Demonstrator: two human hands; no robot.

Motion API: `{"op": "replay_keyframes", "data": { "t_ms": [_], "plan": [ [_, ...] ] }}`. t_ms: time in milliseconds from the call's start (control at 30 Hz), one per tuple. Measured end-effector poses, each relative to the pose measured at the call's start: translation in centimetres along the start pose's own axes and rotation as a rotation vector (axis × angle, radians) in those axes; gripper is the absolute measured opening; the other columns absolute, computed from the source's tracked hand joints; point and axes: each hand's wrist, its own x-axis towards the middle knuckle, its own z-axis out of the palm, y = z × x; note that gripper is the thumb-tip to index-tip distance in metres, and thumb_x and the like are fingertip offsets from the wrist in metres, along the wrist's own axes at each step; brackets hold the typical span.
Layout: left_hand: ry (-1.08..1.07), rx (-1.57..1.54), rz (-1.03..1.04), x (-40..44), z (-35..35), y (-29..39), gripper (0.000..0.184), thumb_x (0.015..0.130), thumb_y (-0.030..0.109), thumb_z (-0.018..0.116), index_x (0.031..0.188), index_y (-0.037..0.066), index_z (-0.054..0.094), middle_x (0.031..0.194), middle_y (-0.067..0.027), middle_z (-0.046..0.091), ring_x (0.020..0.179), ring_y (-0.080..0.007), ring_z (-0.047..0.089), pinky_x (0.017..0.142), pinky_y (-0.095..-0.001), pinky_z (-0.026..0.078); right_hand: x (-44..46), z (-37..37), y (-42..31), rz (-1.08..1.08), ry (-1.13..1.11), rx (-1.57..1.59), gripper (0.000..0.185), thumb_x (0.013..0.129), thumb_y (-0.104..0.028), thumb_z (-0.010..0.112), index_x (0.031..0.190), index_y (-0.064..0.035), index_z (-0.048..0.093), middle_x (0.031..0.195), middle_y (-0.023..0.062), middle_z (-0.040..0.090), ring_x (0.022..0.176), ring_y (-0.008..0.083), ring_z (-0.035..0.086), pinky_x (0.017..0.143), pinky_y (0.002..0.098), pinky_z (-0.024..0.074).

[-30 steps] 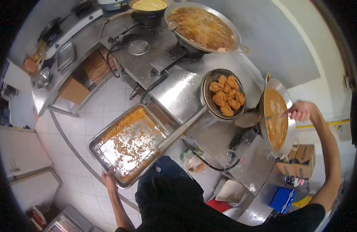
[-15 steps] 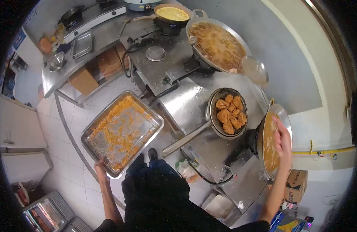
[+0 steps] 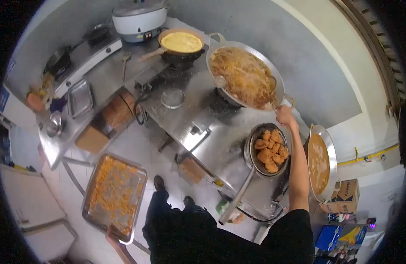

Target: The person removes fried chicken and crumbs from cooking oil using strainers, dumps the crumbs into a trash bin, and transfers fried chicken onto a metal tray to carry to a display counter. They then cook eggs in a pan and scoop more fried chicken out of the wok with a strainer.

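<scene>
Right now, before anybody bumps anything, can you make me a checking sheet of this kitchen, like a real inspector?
Surface: steel counter, shiny, with small pale specks.
Job's things: tray of orange crumbs, held off the counter; strainer holding browned fried pieces; big wok of bubbling liquid; second wok of brownish liquid.
Clutter: spatula and a small metal tray on the far counter; printed cardboard box past the second wok.
Hands: left hand grips the tray's edge; right hand holds a long-handled ladle reaching into the big wok.
Cables: dark hoses by the counter; connections too small to judge.
Surroundings: tiled floor; yellow wall pipe; other people, nothing seen.
</scene>
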Motion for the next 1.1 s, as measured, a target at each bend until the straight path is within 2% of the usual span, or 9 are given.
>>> {"op": "replay_keyframes", "data": {
  "t_ms": [67,167,333,433,567,633,767,933,1100],
  "plan": [
    [-0.043,-0.174,-0.079,1.0,1.5,1.8,0.036,0.091,0.024,0.049,0.114,-0.003,0.058,0.101,-0.0114,0.062,0.093,-0.0249,0.06,0.081,-0.0389,0.051,0.8,-0.2,-1.1,0.251,-0.104,0.374,0.033,0.088,-0.008,0.039,0.113,0.004,0.057,0.058,0.0098,0.05,0.036,0.0145,0.04,0.031,0.0287,0.0265],
    [-0.02,-0.152,-0.063,5.8,-1.5,1.4,0.038,0.091,0.026,0.049,0.117,-0.002,0.056,0.107,-0.0112,0.06,0.097,-0.0255,0.059,0.081,-0.041,0.05,1.6,-0.7,-1.1,0.283,-0.169,0.636,0.04,0.092,-0.01,0.035,0.127,0.0005,0.051,0.055,0.0023,0.043,0.038,0.0083,0.031,0.033,0.0256,0.022],
    [-0.13,-0.234,-0.192,7.5,0.3,2.4,0.043,0.092,0.029,0.046,0.124,0.0,0.05,0.117,-0.0131,0.056,0.105,-0.0271,0.056,0.085,-0.0428,0.049,3.2,-1.0,-3.7,0.45,-0.321,0.707,0.033,0.097,-0.014,0.031,0.121,-0.0142,0.054,0.058,-0.0049,0.036,0.04,0.0047,0.023,0.032,0.0209,0.0174],
    [-0.09,-0.071,-0.046,7.7,1.9,2.7,0.045,0.092,0.031,0.044,0.123,0.0,0.05,0.116,-0.013,0.056,0.103,-0.0279,0.057,0.084,-0.042,0.049,4.2,-1.7,-2.4,0.505,-0.458,0.904,0.029,0.1,-0.02,0.034,0.12,-0.014,0.053,0.057,-0.0065,0.032,0.039,0.0034,0.021,0.03,0.0196,0.0156],
    [-0.004,-0.185,-0.151,6.6,3.5,3.1,0.045,0.091,0.032,0.046,0.122,-0.001,0.051,0.115,-0.013,0.056,0.101,-0.0281,0.057,0.083,-0.0415,0.049,5.2,-1.9,-4.2,0.506,-0.377,0.867,0.026,0.1,-0.021,0.034,0.116,-0.0139,0.053,0.056,-0.0076,0.029,0.038,0.002,0.021,0.028,0.0183,0.0146],
    [-0.055,-0.015,-0.043,7.3,2.2,0.9,0.046,0.089,0.033,0.048,0.121,0.0,0.052,0.114,-0.0131,0.057,0.1,-0.0283,0.057,0.081,-0.0415,0.049,7.4,-2.2,-1.7,0.555,-0.506,1.196,0.028,0.1,-0.02,0.034,0.121,-0.0107,0.051,0.056,-0.008,0.029,0.038,0.0019,0.021,0.027,0.0174,0.0156],
    [0.017,-0.186,-0.061,6.3,4.7,0.9,0.043,0.092,0.03,0.043,0.12,0.0,0.053,0.108,-0.0148,0.06,0.094,-0.0308,0.061,0.078,-0.0457,0.053,8.0,-3.0,-3.4,0.502,-0.426,1.111,0.031,0.1,-0.015,0.031,0.126,-0.0057,0.046,0.056,-0.0078,0.03,0.038,0.0019,0.021,0.026,0.0154,0.0167],
    [-0.005,-0.284,-0.088,6.2,4.9,0.4,0.045,0.091,0.03,0.047,0.121,-0.002,0.052,0.115,-0.0151,0.057,0.1,-0.0297,0.058,0.081,-0.0435,0.05,6.7,-3.9,-5.5,0.614,-0.229,1.367,0.033,0.098,-0.007,0.024,0.126,0.0,0.04,0.058,-0.0056,0.033,0.038,0.0015,0.022,0.026,0.0151,0.0186],
    [0.038,-0.277,-0.098,6.7,3.5,-0.4,0.045,0.092,0.03,0.044,0.122,-0.002,0.051,0.119,-0.0163,0.056,0.104,-0.0312,0.056,0.084,-0.0448,0.048,7.7,-3.1,-3.1,0.494,-0.345,1.527,0.034,0.097,-0.006,0.023,0.126,0.0019,0.039,0.06,-0.0044,0.034,0.039,0.0016,0.024,0.026,0.0156,0.0193]
  ]
}}
